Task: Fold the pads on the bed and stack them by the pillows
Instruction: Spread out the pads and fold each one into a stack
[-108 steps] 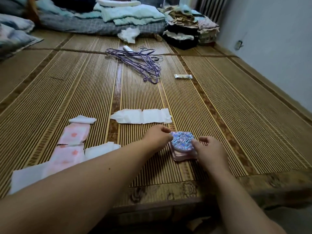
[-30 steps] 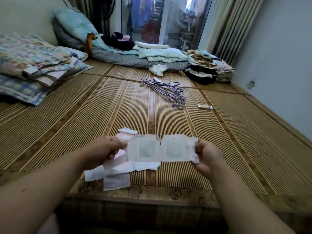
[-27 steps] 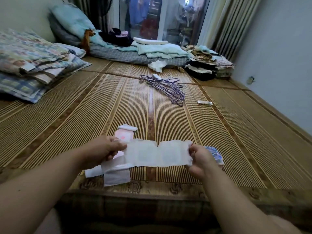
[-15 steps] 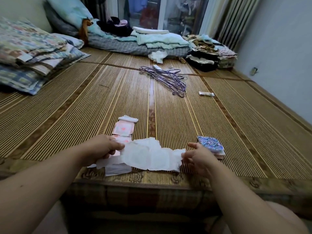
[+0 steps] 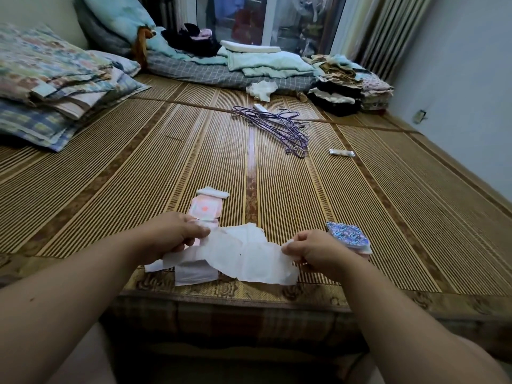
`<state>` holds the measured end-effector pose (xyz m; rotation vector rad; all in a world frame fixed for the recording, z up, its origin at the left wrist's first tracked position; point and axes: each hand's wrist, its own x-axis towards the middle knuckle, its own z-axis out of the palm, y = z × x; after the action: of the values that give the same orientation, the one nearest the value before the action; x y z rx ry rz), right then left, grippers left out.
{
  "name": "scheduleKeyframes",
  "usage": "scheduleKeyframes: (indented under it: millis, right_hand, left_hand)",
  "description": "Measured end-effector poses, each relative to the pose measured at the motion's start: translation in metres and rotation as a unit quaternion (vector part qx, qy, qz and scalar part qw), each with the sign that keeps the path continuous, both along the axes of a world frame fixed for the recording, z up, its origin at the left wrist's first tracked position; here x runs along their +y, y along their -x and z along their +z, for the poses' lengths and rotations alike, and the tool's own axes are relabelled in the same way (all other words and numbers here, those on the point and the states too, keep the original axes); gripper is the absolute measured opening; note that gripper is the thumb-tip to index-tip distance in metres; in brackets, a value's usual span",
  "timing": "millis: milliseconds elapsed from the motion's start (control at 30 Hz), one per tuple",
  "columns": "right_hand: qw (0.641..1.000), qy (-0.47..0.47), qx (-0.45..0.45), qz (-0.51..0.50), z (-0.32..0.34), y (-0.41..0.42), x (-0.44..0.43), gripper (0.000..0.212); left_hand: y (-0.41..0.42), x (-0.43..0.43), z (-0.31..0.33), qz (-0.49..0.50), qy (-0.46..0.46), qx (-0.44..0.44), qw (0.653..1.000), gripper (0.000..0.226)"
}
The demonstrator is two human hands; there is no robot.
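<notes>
I hold a white unfolded pad (image 5: 249, 256) by its two ends just above the near edge of the bed. My left hand (image 5: 174, 234) pinches its left end and my right hand (image 5: 310, 249) pinches its right end; the middle sags and creases. Under and behind it lies a second unfolded pad, pink and white (image 5: 205, 209), stretching away from me. A small folded pad with a blue patterned wrapper (image 5: 347, 236) sits on the mat just right of my right hand. The pillows (image 5: 55, 79) are stacked at the far left.
A bamboo mat (image 5: 360, 189) covers the bed. A bunch of purple hangers (image 5: 277, 128) and a small silver packet (image 5: 342, 153) lie mid-bed. Folded clothes (image 5: 349, 87) and blankets (image 5: 263, 62) line the far end. A wall runs along the right.
I picked the white pad up from the mat and stretched it flat between both hands. It has since dropped lower and my hands have come closer, so it has gone slack.
</notes>
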<state>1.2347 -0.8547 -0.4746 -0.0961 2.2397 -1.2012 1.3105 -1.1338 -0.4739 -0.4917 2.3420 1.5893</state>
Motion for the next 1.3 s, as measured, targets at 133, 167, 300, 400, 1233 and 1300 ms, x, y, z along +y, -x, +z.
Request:
scheduleKeyframes:
  millis: [133, 167, 300, 400, 1233, 1300]
  right_hand:
    - [0.996, 0.076, 0.027, -0.03, 0.002, -0.001, -0.004, 0.018]
    - [0.992, 0.114, 0.01, -0.048, 0.002, 0.0, -0.004, 0.018]
    - [0.955, 0.26, -0.048, -0.134, 0.003, 0.005, 0.002, 0.021]
    - [0.927, 0.327, -0.077, -0.167, 0.007, 0.01, 0.01, 0.026]
    - [0.977, -0.059, 0.093, -0.181, 0.01, 0.012, 0.033, 0.006]
    - [0.984, -0.03, 0.083, -0.158, 0.01, 0.008, 0.019, 0.007]
  left_hand:
    - [0.006, -0.006, 0.011, 0.016, -0.002, 0.026, 1.0, 0.024]
    - [0.008, -0.008, 0.014, 0.024, 0.002, 0.034, 0.999, 0.023]
    - [0.016, -0.014, 0.024, 0.058, 0.003, 0.055, 0.997, 0.02]
    - [0.018, -0.018, 0.029, 0.068, 0.018, 0.056, 0.996, 0.022]
    - [0.008, -0.002, -0.012, 0.008, 0.029, -0.094, 0.995, 0.012]
    - [0.007, -0.004, -0.01, 0.007, 0.046, -0.081, 0.996, 0.013]
